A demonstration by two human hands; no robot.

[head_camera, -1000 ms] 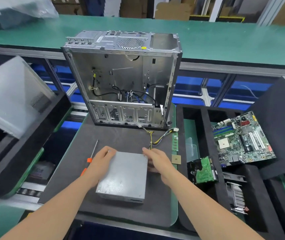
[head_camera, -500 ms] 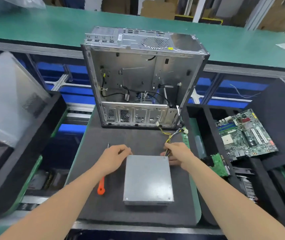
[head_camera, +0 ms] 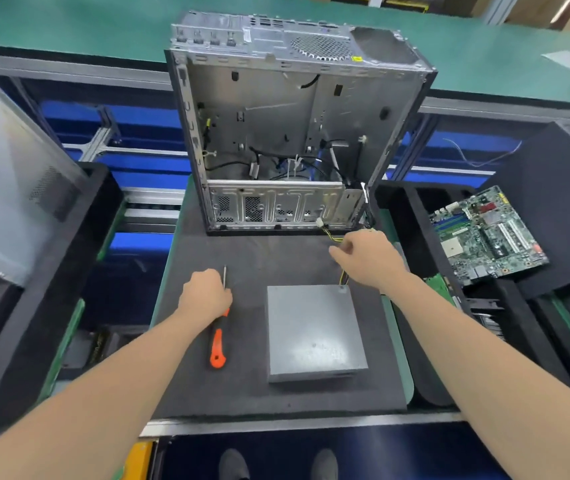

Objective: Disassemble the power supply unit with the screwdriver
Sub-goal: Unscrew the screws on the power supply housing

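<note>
The power supply unit (head_camera: 314, 330), a grey metal box, lies flat on the dark foam mat (head_camera: 262, 258). Its yellow and black cables (head_camera: 335, 239) run from its far right corner toward the open computer case (head_camera: 276, 133). My right hand (head_camera: 368, 259) is closed around those cables just beyond the unit. Left of the unit lies the screwdriver (head_camera: 217, 344), with its orange handle toward me and its thin shaft pointing away. My left hand (head_camera: 204, 296) is curled over the screwdriver's middle and hides where handle and shaft meet.
The emptied case stands upright at the mat's far edge. A motherboard (head_camera: 487, 237) rests in black foam trays on the right. A metal side panel (head_camera: 10, 174) leans in a foam bin on the left. Green conveyor runs behind.
Both hands have left the power supply unit. My left hand moved left onto the screwdriver; my right hand moved away from me and closed on the cables.
</note>
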